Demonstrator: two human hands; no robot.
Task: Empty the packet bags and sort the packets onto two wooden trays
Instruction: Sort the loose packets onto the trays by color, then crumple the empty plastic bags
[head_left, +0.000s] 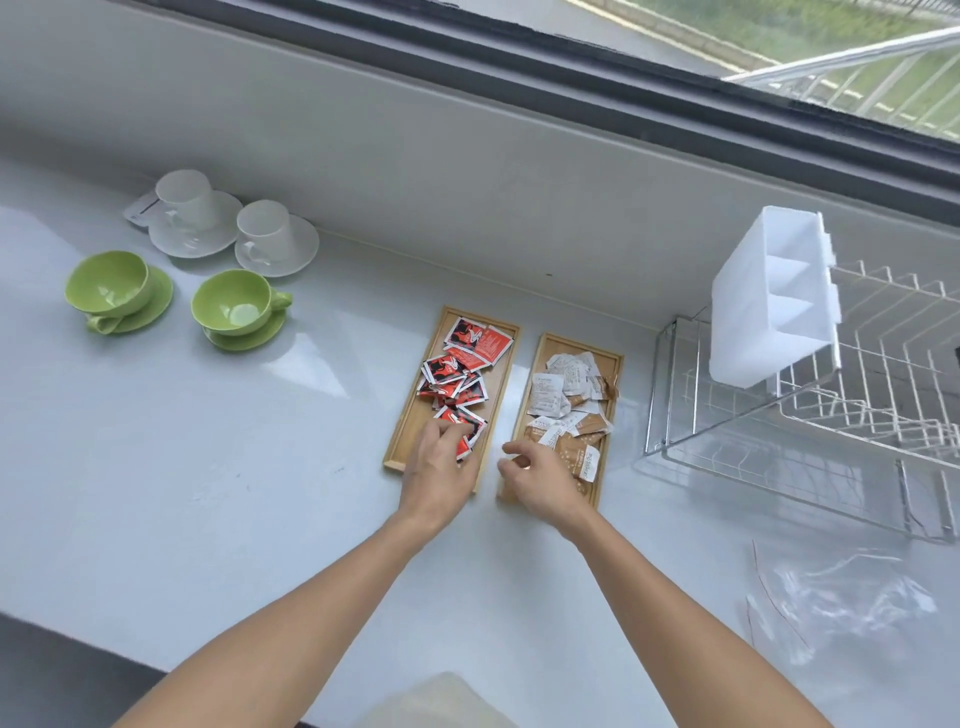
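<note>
Two bare forearms reach in from the lower edge of the head view, uncovered along all of their visible length, with no sleeve or cuff over them. The left hand (436, 470) and the right hand (540, 480) are both bare as well, without gloves. The wrists are slim, and the fingers look fairly short from this wide-angle view.

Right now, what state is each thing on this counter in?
Left tray: holds red packets.
Right tray: holds brown and white packets.
Plastic bags: emptied, lying flat.
Green cups: upright, empty.
White cups: upside down on saucers.
Left hand: touching red packets.
Right hand: over right tray.
</note>
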